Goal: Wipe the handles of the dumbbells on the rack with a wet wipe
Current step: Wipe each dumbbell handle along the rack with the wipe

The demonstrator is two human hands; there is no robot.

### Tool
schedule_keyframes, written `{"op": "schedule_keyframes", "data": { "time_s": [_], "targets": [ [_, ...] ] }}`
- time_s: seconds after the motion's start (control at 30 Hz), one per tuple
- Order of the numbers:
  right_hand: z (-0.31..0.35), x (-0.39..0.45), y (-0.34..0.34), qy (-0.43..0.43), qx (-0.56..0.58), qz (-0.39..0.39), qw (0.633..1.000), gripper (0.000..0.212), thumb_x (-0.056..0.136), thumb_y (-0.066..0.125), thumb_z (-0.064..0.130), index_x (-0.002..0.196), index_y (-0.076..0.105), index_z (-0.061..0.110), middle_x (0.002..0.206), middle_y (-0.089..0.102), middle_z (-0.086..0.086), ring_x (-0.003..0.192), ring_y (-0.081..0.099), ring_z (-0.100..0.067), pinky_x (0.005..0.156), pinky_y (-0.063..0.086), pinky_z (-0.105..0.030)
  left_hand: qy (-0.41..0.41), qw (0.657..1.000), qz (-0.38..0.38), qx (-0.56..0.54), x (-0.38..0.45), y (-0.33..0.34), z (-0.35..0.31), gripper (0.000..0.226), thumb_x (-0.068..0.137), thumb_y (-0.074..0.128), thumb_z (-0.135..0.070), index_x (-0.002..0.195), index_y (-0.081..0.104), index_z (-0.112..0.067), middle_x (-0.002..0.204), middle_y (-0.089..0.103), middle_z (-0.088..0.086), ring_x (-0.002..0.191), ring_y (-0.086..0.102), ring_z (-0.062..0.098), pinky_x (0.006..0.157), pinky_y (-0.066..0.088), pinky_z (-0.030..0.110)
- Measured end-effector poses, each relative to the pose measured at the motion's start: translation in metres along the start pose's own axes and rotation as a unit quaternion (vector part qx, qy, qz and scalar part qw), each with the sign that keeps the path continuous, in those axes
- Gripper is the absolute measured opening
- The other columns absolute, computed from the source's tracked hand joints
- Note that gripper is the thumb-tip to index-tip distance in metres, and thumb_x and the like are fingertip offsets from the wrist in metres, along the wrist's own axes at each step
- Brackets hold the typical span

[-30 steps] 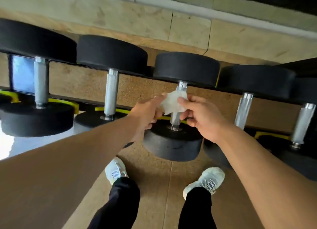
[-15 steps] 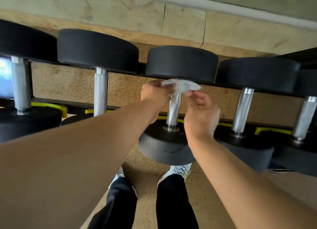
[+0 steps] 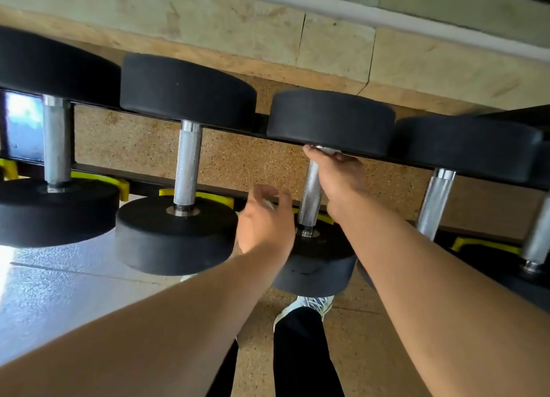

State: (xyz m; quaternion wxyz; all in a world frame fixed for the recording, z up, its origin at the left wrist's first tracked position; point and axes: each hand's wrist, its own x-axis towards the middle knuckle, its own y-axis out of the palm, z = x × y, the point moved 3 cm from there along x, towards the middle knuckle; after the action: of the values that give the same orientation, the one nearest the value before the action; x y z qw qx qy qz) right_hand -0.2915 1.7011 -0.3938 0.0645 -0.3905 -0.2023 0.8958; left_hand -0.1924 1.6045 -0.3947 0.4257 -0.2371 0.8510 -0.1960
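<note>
Our left hand [image 3: 265, 218] hangs loose-fingered and empty, just left of the middle handle [image 3: 310, 194]; our right hand [image 3: 339, 176] wraps that handle's top under the far weight, a sliver of wipe [image 3: 327, 150] showing above the fingers.

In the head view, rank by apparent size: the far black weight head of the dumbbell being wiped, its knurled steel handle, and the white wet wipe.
1. Far black rubber weight head, largest.
2. Knurled steel handle, partly covered by the right hand.
3. White wet wipe, only a sliver showing; its true size is hidden.
</note>
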Motion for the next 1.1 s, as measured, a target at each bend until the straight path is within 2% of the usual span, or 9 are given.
{"op": "schedule_keyframes", "data": {
  "time_s": [0.2,0.4,0.5,0.57,0.63,0.73,0.9,1.0,1.1],
  "targets": [
    [-0.003,-0.016,-0.026,-0.153,-0.141,-0.098,0.973,0.051,0.094,0.066,0.044,0.054,0.053,0.016,0.049,0.049,0.008,0.044,0.044,-0.009,0.05,0.034,-0.024,0.03,0.998,-0.052,0.026,-0.007,0.004,0.007,0.013,0.101,0.047,-0.04,0.106,0.054,-0.03,0.072,0.055,-0.014,0.061,0.049,0.003,0.049,0.03,0.022],
    [-0.009,-0.044,-0.054,-0.339,-0.425,-0.089,0.835,0.029,0.105,0.043,0.031,0.105,0.064,0.012,0.102,0.064,0.001,0.072,0.048,-0.016,0.067,0.036,-0.029,0.04,0.991,-0.129,-0.003,-0.009,0.003,0.012,0.01,0.103,0.043,-0.031,0.103,0.051,-0.027,0.085,0.059,-0.004,0.076,0.055,0.02,0.06,0.037,0.032],
    [-0.012,-0.046,-0.069,-0.325,-0.397,-0.005,0.858,0.026,0.105,0.043,0.031,0.106,0.064,0.016,0.097,0.063,0.004,0.074,0.057,-0.017,0.061,0.039,-0.027,0.036,0.993,-0.116,0.0,-0.008,0.004,0.015,0.005,0.102,0.042,-0.032,0.1,0.047,-0.03,0.086,0.058,-0.005,0.078,0.055,0.021,0.065,0.041,0.034],
    [-0.013,-0.045,-0.079,-0.272,-0.301,0.033,0.913,0.015,0.104,0.05,0.026,0.098,0.064,0.027,0.087,0.066,0.005,0.071,0.063,-0.018,0.053,0.047,-0.028,0.038,0.993,-0.112,-0.001,-0.008,0.005,0.015,0.006,0.102,0.042,-0.032,0.1,0.047,-0.031,0.087,0.06,-0.004,0.079,0.055,0.021,0.066,0.043,0.035],
    [-0.018,-0.044,-0.083,-0.172,-0.149,0.05,0.972,0.024,0.103,0.055,0.02,0.122,0.064,0.029,0.1,0.071,0.009,0.083,0.072,-0.01,0.059,0.059,-0.03,0.042,0.992,-0.119,-0.002,-0.009,0.005,0.015,0.007,0.101,0.042,-0.032,0.1,0.048,-0.03,0.087,0.061,-0.003,0.078,0.056,0.022,0.066,0.044,0.036],
    [-0.023,-0.046,-0.079,-0.075,-0.002,0.076,0.994,0.039,0.102,0.056,0.015,0.14,0.055,0.023,0.118,0.071,0.005,0.09,0.074,-0.007,0.055,0.056,-0.025,0.029,0.988,-0.149,-0.016,-0.008,0.006,0.017,0.01,0.1,0.043,-0.031,0.098,0.052,-0.028,0.088,0.061,-0.001,0.079,0.055,0.024,0.069,0.045,0.037],
    [-0.002,-0.051,-0.067,-0.183,-0.083,0.034,0.979,0.013,0.099,0.058,0.041,0.094,0.069,0.036,0.091,0.076,0.013,0.079,0.073,-0.003,0.05,0.055,-0.027,-0.01,0.986,-0.165,-0.035,-0.01,0.004,0.017,0.007,0.101,0.042,-0.03,0.095,0.046,-0.03,0.088,0.057,-0.003,0.083,0.055,0.025,0.072,0.041,0.036],
    [0.009,-0.045,-0.056,-0.312,-0.251,-0.03,0.916,0.042,0.099,0.057,0.045,0.066,0.062,0.019,0.059,0.063,0.002,0.056,0.063,-0.015,0.047,0.047,-0.032,-0.015,0.989,-0.144,-0.024,-0.009,0.004,0.017,0.009,0.103,0.038,-0.034,0.097,0.045,-0.032,0.09,0.061,-0.002,0.076,0.051,0.021,0.067,0.034,0.033],
    [0.012,-0.042,-0.047,-0.481,-0.402,-0.084,0.775,0.03,0.096,0.057,0.025,0.068,0.063,0.015,0.052,0.048,0.006,0.044,0.041,-0.013,0.045,0.02,-0.019,-0.017,0.99,-0.139,-0.018,-0.01,0.003,0.016,0.014,0.103,0.037,-0.036,0.101,0.049,-0.03,0.088,0.063,-0.002,0.074,0.051,0.021,0.067,0.035,0.032]
  ]
}}
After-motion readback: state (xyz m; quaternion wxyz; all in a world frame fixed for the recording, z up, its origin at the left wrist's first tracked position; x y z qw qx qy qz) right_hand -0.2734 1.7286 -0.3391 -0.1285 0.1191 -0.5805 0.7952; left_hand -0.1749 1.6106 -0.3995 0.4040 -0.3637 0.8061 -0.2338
